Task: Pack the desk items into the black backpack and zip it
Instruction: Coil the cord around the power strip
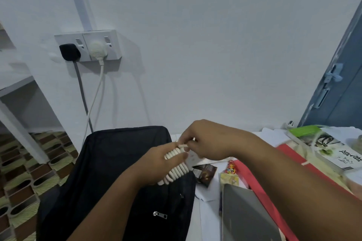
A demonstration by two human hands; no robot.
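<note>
Above the black fabric backpack (117, 172) at the counter's left edge, the left hand (156, 164) holds a white cable wound into a tight coil (176, 168), its grip curled round the bundle, while the right hand (205, 141) pinches the cable's loose end (183, 145) at the top of the coil. The coil looks light and springy, likely to unwind if released. It is best gripped across all the loops at the middle, with the tail tucked under.
</note>
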